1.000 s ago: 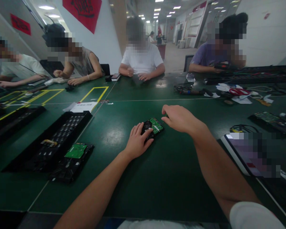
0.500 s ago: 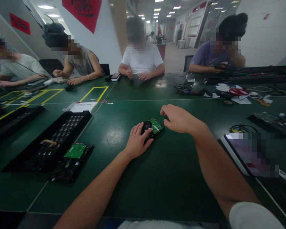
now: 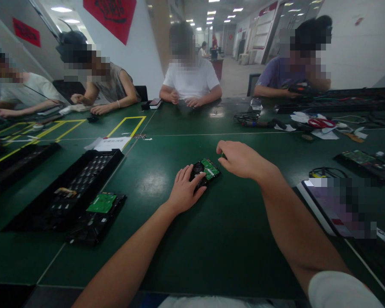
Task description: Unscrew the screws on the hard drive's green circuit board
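A small black device with a green circuit board [image 3: 211,168] lies on the green table [image 3: 147,252], slightly turned. My left hand [image 3: 186,190] rests on its near left part, fingers spread, pressing on its black surface. Just beyond the device's right corner hovers my right hand [image 3: 239,159], fingers curled towards the thumb. Something small and greenish shows between those fingertips, too small to name. Left of my left arm sits a larger black unit with a green board [image 3: 102,203], beside a long black tray [image 3: 67,184].
A tablet [image 3: 330,209] lies right of my right arm, near a coiled cable [image 3: 327,173] and another circuit-board unit [image 3: 365,164]. White paper [image 3: 112,144] lies past the tray. Several people sit across the table, among cables and red-and-white items [image 3: 321,123].
My right hand has shifted very slightly, and a bit of green now shows at its fingertips. My left hand and the device stay in place.
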`<state>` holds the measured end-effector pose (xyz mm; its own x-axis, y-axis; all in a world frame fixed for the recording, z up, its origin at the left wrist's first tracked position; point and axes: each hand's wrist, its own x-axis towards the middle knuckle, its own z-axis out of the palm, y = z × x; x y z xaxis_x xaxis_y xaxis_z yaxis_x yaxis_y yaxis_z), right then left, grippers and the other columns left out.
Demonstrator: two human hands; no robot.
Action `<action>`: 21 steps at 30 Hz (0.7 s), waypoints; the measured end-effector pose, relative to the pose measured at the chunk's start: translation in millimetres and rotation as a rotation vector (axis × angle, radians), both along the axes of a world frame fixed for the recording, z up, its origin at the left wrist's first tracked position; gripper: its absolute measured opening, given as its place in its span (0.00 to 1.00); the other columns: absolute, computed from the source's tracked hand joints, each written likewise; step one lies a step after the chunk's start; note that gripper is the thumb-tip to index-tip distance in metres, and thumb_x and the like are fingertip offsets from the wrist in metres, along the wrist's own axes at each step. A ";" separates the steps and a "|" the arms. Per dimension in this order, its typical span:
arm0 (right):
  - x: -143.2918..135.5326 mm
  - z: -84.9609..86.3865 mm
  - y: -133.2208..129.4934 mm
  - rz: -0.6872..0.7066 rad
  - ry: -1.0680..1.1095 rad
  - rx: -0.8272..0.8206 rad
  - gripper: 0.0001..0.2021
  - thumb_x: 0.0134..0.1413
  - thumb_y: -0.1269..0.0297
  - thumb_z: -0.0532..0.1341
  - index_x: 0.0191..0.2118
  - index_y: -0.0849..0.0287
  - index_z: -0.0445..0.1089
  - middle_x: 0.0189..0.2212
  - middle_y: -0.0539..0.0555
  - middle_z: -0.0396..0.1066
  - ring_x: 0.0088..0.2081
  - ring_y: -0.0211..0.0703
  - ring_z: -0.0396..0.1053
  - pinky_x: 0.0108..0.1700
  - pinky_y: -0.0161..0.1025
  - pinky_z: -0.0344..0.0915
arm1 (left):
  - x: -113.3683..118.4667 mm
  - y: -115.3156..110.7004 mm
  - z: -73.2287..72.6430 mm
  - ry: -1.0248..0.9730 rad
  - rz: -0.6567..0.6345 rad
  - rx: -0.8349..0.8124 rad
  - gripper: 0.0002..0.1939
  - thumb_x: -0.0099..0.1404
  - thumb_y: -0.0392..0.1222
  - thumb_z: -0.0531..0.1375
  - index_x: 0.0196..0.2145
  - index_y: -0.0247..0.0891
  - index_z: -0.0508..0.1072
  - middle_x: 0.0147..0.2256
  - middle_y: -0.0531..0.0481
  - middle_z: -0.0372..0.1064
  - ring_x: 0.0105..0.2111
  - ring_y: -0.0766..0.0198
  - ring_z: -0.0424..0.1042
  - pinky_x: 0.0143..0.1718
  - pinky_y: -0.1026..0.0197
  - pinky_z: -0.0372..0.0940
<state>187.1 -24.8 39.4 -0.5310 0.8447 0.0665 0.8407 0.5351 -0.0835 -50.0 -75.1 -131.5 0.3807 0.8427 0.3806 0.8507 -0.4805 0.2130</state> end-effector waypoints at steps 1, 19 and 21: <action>-0.1 0.0 0.1 -0.025 -0.010 0.002 0.10 0.68 0.65 0.60 0.51 0.60 0.70 0.49 0.63 0.78 0.50 0.57 0.77 0.50 0.46 0.67 | 0.1 0.1 -0.2 -0.001 0.000 -0.001 0.26 0.76 0.54 0.61 0.68 0.49 0.70 0.75 0.39 0.49 0.73 0.37 0.52 0.71 0.31 0.52; -1.1 -2.4 0.9 0.057 0.041 -0.005 0.11 0.63 0.71 0.59 0.50 0.59 0.69 0.51 0.62 0.77 0.51 0.54 0.76 0.50 0.43 0.66 | 1.3 -0.8 0.7 -0.008 0.006 0.000 0.27 0.75 0.53 0.62 0.68 0.49 0.70 0.75 0.39 0.49 0.74 0.37 0.51 0.71 0.31 0.52; -1.1 -3.2 1.7 0.027 0.048 0.011 0.09 0.65 0.69 0.60 0.49 0.59 0.69 0.49 0.61 0.77 0.50 0.54 0.76 0.49 0.44 0.66 | 1.4 -0.8 0.7 -0.010 0.007 -0.002 0.26 0.75 0.53 0.62 0.68 0.49 0.70 0.75 0.39 0.49 0.74 0.37 0.51 0.71 0.31 0.52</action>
